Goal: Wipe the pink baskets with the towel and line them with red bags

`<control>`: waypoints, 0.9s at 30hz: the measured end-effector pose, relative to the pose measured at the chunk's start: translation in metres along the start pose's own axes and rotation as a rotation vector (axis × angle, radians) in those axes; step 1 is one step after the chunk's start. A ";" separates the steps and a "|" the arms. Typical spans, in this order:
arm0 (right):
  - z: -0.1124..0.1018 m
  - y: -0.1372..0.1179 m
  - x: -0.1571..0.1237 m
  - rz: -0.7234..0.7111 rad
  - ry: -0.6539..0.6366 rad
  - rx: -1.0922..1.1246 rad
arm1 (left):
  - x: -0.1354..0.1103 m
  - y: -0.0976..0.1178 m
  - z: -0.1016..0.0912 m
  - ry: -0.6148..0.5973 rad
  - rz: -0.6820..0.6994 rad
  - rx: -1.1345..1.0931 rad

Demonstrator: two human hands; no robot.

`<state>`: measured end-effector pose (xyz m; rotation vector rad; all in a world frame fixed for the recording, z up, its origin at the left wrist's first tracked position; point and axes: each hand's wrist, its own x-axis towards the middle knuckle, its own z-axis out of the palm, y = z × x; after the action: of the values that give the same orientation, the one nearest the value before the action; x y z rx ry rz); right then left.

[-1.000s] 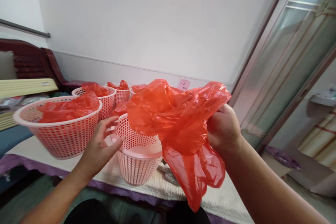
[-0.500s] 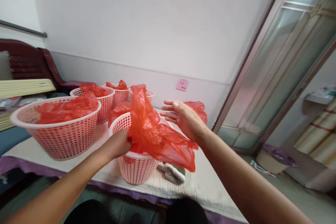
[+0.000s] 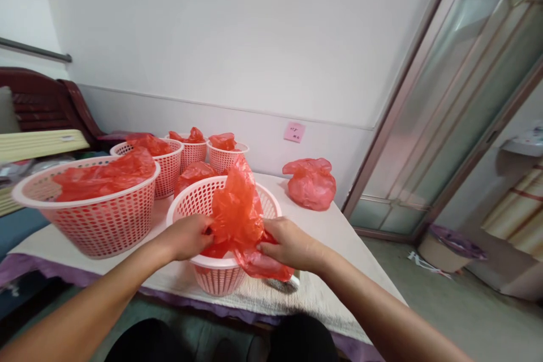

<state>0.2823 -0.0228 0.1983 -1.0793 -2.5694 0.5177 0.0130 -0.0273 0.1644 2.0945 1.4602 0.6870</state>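
At left, a pink perforated basket (image 3: 102, 229) holds crumpled red plastic (image 3: 104, 178). In the middle, the left hand (image 3: 190, 236) pinches a red plastic bag (image 3: 238, 219), partly inside a second basket (image 3: 216, 278); the right hand (image 3: 292, 243), as far as I can tell, pinches its right side. Hard tugging against the basket could tear the thin bag. Half a second ago, the right hand was spread, clear of it.

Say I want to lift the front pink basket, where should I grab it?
Probably by the rim of the pink basket, at its far left and right, coming from outside and slightly above. It stands upright, its rim wider than the wall tapering below, which gives a ledge. Those stretches look uncovered, while the red plastic bag hangs over the near right edge.
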 end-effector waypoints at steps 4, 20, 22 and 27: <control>-0.001 -0.008 0.004 -0.021 -0.053 -0.124 | -0.008 -0.006 -0.002 0.134 0.046 -0.142; 0.015 0.000 0.083 0.088 -0.267 -0.284 | -0.024 -0.009 0.002 0.316 -0.055 -0.141; 0.010 0.011 0.092 0.124 -0.194 -0.239 | -0.026 -0.010 0.006 0.341 -0.085 0.015; -0.005 0.035 0.099 0.268 0.020 -0.053 | -0.038 -0.019 0.023 0.478 -0.056 0.250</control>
<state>0.2391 0.0735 0.2008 -1.4502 -2.4465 0.5002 0.0035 -0.0604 0.1299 2.1549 1.9393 1.0863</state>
